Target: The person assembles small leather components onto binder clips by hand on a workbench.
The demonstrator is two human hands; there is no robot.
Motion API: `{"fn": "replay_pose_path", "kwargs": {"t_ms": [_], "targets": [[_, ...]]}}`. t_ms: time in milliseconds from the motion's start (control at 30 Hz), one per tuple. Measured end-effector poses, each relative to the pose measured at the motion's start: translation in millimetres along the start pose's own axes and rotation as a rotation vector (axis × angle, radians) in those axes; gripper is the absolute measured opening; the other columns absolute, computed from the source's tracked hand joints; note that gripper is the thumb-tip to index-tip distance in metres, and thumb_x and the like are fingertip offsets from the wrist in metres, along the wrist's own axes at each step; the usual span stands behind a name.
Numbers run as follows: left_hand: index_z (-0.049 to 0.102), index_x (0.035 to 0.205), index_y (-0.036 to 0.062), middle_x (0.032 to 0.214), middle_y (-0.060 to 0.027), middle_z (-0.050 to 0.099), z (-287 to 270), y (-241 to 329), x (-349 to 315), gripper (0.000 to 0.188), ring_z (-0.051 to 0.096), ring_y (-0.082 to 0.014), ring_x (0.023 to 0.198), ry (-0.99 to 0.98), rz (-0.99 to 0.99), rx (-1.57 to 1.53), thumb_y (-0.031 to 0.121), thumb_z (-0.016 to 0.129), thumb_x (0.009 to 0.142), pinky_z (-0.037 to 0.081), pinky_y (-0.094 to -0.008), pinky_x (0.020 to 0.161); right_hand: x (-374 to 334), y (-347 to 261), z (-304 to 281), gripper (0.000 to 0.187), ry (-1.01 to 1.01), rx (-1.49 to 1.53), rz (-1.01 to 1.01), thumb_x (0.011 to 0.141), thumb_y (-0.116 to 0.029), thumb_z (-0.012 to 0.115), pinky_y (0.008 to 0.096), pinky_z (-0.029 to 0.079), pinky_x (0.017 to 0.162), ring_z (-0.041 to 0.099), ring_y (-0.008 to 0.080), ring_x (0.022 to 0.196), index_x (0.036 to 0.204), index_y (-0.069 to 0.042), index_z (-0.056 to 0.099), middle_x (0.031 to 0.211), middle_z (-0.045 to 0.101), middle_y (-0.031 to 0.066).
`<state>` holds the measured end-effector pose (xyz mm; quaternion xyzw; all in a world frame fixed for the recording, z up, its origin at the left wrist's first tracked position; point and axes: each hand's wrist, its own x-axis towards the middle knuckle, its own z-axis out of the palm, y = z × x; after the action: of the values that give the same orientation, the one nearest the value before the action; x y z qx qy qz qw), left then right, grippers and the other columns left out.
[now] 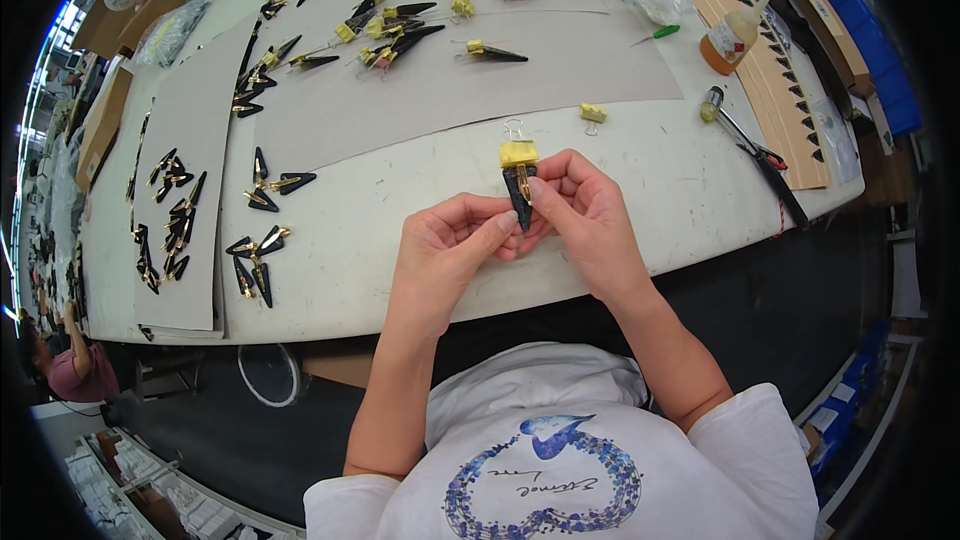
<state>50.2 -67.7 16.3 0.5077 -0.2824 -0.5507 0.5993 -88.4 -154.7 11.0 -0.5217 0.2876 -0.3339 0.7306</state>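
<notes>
Black tapered piece with a gold metal strip [516, 202] sits between the two hands, upright, narrow tip down. Yellow binder clip with silver wire handles [518, 154] is clamped on its wide top end, just beyond the fingertips. Left hand [448, 238]: thumb and fingers pinched closed on the piece near the tip. Right hand [592, 215]: thumb pressed at the gold strip, fingers curled behind; grip closed too. Fingers hide part of the piece.

Loose yellow binder clip [593, 113] lies ahead of the right hand, near the edge of a large grey cardboard sheet [580, 65]. Clipped black pieces [495, 52] sit on that sheet, farther ahead. Left of the left hand: two groups of black-and-gold pieces [262, 275]. Right of the right hand: hammer with metal shaft [737, 127]; beyond it, clear plastic bottle of orange liquid [727, 43].
</notes>
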Motion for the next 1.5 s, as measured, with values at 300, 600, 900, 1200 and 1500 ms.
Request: {"fn": "replay_pose_path", "kwargs": {"t_ms": [300,600,900,1200,1500], "targets": [[0.066,0.100,-0.0062,0.084,-0.0083,0.067,3,-2,-3,0.018,0.061,-0.0096,0.071,0.057,0.049,0.042,0.006,0.065,0.087,0.052,-0.0230,0.070,1,1,2,0.012,0.029,-0.059,0.008,0.094,-0.011,0.057,0.0209,0.050,0.057,0.058,0.0067,0.064,0.096,0.000,0.053,0.077,0.061,0.0045],[0.066,0.100,-0.0051,0.086,-0.0097,0.069,3,4,-8,0.020,0.063,-0.0099,0.072,0.049,-0.041,0.007,0.009,0.065,0.087,0.051,-0.0224,0.072,2,-8,2,0.013,0.048,0.013,0.085,0.093,-0.012,0.057,0.0220,0.048,0.058,0.056,0.0070,0.065,0.095,0.000,0.055,0.077,0.060,0.0037],[0.067,0.098,-0.0036,0.083,-0.0092,0.069,2,5,-3,0.017,0.063,-0.0101,0.070,0.018,-0.071,-0.037,0.009,0.066,0.087,0.051,-0.0220,0.070,2,-7,-1,0.012,0.021,0.036,0.079,0.092,-0.013,0.060,0.0216,0.047,0.057,0.055,0.0063,0.064,0.091,-0.001,0.055,0.076,0.060,0.0028],[0.067,0.096,-0.0036,0.082,-0.0097,0.069,5,1,-4,0.015,0.064,-0.0110,0.069,0.042,-0.046,0.003,0.009,0.066,0.086,0.052,-0.0233,0.066,1,-2,1,0.013,0.022,-0.011,0.029,0.092,-0.011,0.060,0.0210,0.048,0.054,0.056,0.0066,0.063,0.092,0.000,0.053,0.075,0.059,0.0035],[0.066,0.097,-0.0045,0.083,-0.0089,0.068,3,3,-7,0.018,0.064,-0.0110,0.071,0.040,-0.049,0.023,0.010,0.066,0.087,0.052,-0.0230,0.068,1,-3,-1,0.012,0.031,-0.006,0.037,0.092,-0.011,0.060,0.0214,0.049,0.056,0.057,0.0072,0.062,0.092,0.000,0.053,0.075,0.059,0.0040]]}}
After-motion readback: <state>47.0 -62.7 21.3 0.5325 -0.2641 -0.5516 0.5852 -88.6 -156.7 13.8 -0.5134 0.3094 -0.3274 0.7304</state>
